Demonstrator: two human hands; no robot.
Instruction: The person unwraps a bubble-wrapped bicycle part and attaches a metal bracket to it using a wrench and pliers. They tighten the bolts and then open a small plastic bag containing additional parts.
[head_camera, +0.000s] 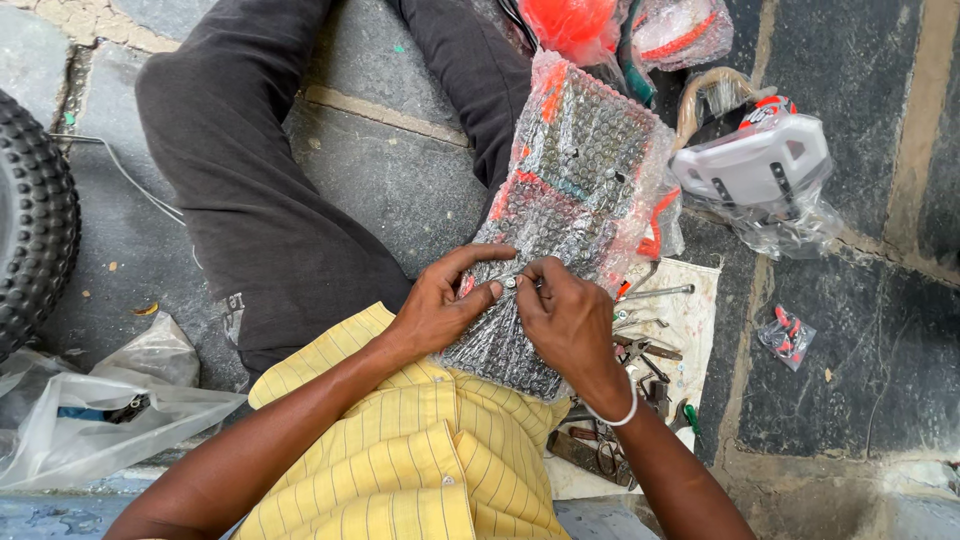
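Seated on the stone floor (400, 190). Your left hand (440, 305) and right hand (572, 320) meet over a bubble-wrapped part (575, 190) lying across your lap and right leg. Fingers of both hands pinched narrow on the wrap's near edge, at a small silvery bit I can't make out. Wrap looks mostly intact; only this edge is being worked, so most of the unwrapping is left. Loose tools on a white cloth (690, 300) just beside your right wrist. White plastic piece in a clear bag (760, 165) further right. Tyre (30, 230) far left.
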